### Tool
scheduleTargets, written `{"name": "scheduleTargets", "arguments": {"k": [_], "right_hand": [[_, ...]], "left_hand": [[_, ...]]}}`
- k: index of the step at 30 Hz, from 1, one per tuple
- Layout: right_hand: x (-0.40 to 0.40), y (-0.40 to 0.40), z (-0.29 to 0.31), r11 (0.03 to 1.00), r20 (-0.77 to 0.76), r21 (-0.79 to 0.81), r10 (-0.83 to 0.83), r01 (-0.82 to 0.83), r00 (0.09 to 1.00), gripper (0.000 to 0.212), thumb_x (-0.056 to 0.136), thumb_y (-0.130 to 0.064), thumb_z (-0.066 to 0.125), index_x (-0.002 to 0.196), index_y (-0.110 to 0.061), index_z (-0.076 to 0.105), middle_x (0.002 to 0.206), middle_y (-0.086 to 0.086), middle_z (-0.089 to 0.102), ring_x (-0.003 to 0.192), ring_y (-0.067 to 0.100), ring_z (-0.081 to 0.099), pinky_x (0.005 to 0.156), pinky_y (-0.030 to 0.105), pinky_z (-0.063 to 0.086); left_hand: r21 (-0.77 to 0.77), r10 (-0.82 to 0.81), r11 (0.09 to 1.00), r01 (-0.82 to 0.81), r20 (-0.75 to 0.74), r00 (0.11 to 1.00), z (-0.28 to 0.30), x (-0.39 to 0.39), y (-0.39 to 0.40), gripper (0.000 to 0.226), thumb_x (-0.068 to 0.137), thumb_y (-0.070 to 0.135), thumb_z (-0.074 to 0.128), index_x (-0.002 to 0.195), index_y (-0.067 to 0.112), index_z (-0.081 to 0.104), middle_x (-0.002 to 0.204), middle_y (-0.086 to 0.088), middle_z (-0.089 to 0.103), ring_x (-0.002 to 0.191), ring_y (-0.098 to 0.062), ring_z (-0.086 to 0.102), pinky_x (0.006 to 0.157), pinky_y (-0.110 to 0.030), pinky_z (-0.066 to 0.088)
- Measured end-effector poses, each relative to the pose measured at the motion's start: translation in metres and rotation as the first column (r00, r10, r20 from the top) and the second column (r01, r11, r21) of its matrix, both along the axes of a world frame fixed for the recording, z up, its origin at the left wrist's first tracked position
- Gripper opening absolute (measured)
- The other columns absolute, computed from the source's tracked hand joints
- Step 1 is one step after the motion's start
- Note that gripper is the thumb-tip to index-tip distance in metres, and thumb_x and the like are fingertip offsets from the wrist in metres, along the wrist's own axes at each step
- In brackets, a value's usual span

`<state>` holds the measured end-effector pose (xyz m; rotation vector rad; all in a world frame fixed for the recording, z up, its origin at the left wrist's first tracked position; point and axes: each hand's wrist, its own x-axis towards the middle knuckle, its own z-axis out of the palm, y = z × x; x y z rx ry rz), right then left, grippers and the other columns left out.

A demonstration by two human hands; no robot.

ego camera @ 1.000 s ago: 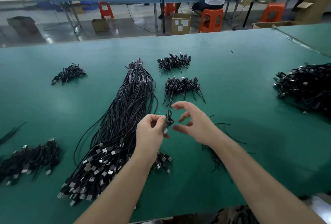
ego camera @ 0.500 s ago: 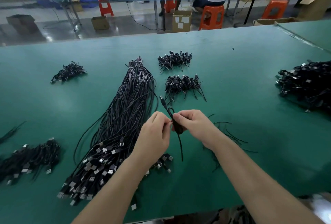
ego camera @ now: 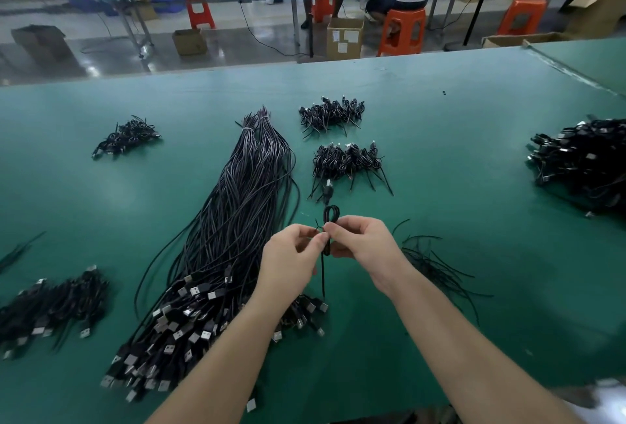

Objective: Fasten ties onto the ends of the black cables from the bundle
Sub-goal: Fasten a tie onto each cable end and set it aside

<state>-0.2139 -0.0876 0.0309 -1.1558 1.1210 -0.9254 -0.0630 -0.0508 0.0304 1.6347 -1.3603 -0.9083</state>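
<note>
**Pinching a folded cable end while a tie is worked around it**

Held above the green table [ego camera: 440,125], just in front of the person, a single black cable [ego camera: 331,217] is folded back on itself, so that a small loop stands up above the fingers and a thin tail hangs down between the wrists. The fold is pinched by the right hand [ego camera: 364,244], whose thumb and forefinger are curled tightly round it. Beside it, the left hand [ego camera: 294,254] is curled as well, its fingertips pinching what appears to be a thin black tie [ego camera: 317,228] at the fold; the tie is too fine for its wrap to be made out.

The cable is judged to be light, thin and limp, with a little spring in the fold, so the loop would probably open if the pinch were relaxed. Hold is best taken right at the fold, just beneath the loop, where the strands lie together. The tie is likely to be wiry and easily dropped, so it is best gripped near its ends.

To the left lies the long bundle [ego camera: 237,220] of black cables, its plug ends fanned towards the near edge. Loose ties [ego camera: 437,268] are scattered to the right, and finished coils [ego camera: 345,163] are heaped farther back.
</note>
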Motion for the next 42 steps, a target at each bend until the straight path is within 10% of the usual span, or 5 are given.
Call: {"name": "scheduleTargets", "arguments": {"k": [6, 11, 19, 28, 42], "right_hand": [[0.009, -0.007, -0.014, 0.982, 0.024, 0.021, -0.187, 0.186, 0.982, 0.017, 0.092, -0.031, 0.072, 0.092, -0.015, 0.077, 0.078, -0.001, 0.073, 0.072, 0.010, 0.065, 0.066, 0.018, 0.054], [0.016, -0.015, -0.036, 0.970, -0.327, -0.154, -0.227, 0.186, 0.917, 0.041, 0.106, -0.045, 0.040, 0.097, -0.021, 0.072, 0.094, -0.012, 0.070, 0.083, 0.005, 0.062, 0.075, 0.028, 0.048], [0.019, -0.023, -0.088, 0.837, -0.871, -0.415, -0.253, -0.356, 0.421, 0.033, 0.105, -0.037, 0.042, 0.115, -0.014, 0.063, 0.115, 0.003, 0.058, 0.103, 0.022, 0.049, 0.095, 0.035, 0.045], [0.024, -0.021, -0.097, 0.765, -0.836, -0.530, -0.401, -0.366, 0.373, 0.022, 0.099, -0.032, 0.055, 0.100, -0.012, 0.065, 0.098, 0.004, 0.061, 0.086, 0.023, 0.056, 0.078, 0.037, 0.052], [0.020, -0.023, -0.085, 0.855, -0.921, -0.288, -0.124, -0.431, 0.369, 0.059, 0.091, -0.035, 0.001, 0.121, -0.014, 0.048, 0.127, 0.004, 0.042, 0.108, 0.022, 0.037, 0.103, 0.040, 0.036]], "left_hand": [[0.132, -0.001, 0.990, 0.045, -0.312, 0.950, -0.006, 0.004, -0.012, 0.021, 0.093, 0.030, 0.072, 0.081, 0.013, 0.073, 0.067, 0.007, 0.072, 0.043, -0.003, 0.042, 0.043, -0.014, 0.035], [0.048, 0.094, 0.995, -0.092, -0.030, 0.995, -0.014, 0.008, -0.037, 0.020, 0.093, 0.031, 0.071, 0.078, 0.018, 0.074, 0.066, 0.010, 0.071, 0.049, 0.003, 0.052, 0.047, -0.011, 0.036], [-0.123, 0.186, 0.981, -0.153, 0.327, 0.927, -0.015, 0.004, -0.099, 0.024, 0.100, 0.035, 0.060, 0.087, 0.015, 0.063, 0.071, 0.005, 0.063, 0.068, -0.014, 0.060, 0.059, -0.031, 0.047], [-0.248, 0.212, 0.966, -0.077, 0.581, 0.786, -0.016, -0.026, -0.189, 0.024, 0.103, 0.031, 0.053, 0.094, 0.010, 0.060, 0.082, -0.007, 0.067, 0.070, -0.027, 0.059, 0.060, -0.032, 0.039], [-0.016, 0.032, 0.999, -0.030, 0.726, 0.687, -0.033, -0.059, -0.267, 0.025, 0.103, 0.036, 0.055, 0.102, 0.012, 0.060, 0.094, -0.007, 0.068, 0.074, -0.025, 0.055, 0.061, -0.032, 0.043]]}}
